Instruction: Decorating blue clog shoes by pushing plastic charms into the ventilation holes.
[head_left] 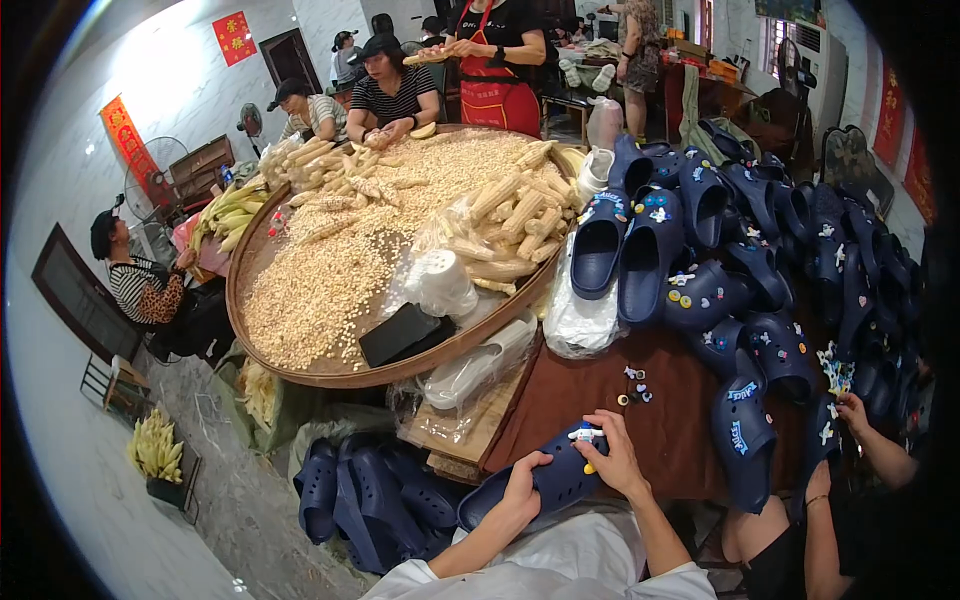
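I hold a dark blue foam clog (545, 483) over my lap, at the near edge of a brown table (600, 385). My left hand (522, 487) grips the clog's heel end. My right hand (612, 457) rests on its toe end, fingers pressing small white and yellow charms (586, 436) onto the upper. A few loose charms (634, 388) lie on the table just beyond my right hand.
Many decorated blue clogs (700, 240) are heaped on the table's right. A large round basket tray (300, 372) holds corn kernels and cobs. More clogs (365, 495) lie on the floor at left. Another person's hands (850, 415) work at right; several people sit beyond.
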